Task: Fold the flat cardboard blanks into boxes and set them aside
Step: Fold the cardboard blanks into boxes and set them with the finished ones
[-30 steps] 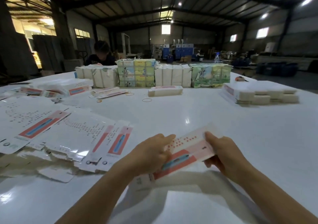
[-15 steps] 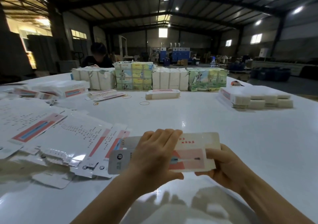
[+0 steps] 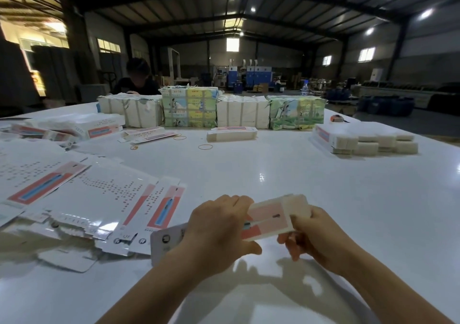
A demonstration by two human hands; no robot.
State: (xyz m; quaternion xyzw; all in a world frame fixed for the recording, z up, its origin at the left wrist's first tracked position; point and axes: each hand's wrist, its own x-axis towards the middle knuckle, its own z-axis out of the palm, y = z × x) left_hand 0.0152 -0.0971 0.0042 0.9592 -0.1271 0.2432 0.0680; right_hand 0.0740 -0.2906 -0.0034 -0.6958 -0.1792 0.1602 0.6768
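Note:
A white and pink cardboard box blank (image 3: 270, 220), partly folded into a box shape, is held just above the white table (image 3: 286, 169) near its front edge. My left hand (image 3: 219, 234) grips its left part, fingers curled over the top and thumb below; a grey flap sticks out to the left of that hand. My right hand (image 3: 311, 236) grips the blank's right end, thumb on top. Flat blanks (image 3: 99, 199) with pink and blue printing lie spread out on the table to the left.
Bundled stacks of packs (image 3: 211, 110) line the table's far side, with a person sitting behind them. Folded white boxes (image 3: 366, 138) are piled at the right, one small stack (image 3: 231, 134) in the middle, more boxes (image 3: 82, 127) at the left. Rubber bands (image 3: 205, 146) lie loose.
The blank went from a tilted flat sheet to a thicker box shape between my hands. My right hand shifted up onto its right end, and both hands moved slightly closer together.

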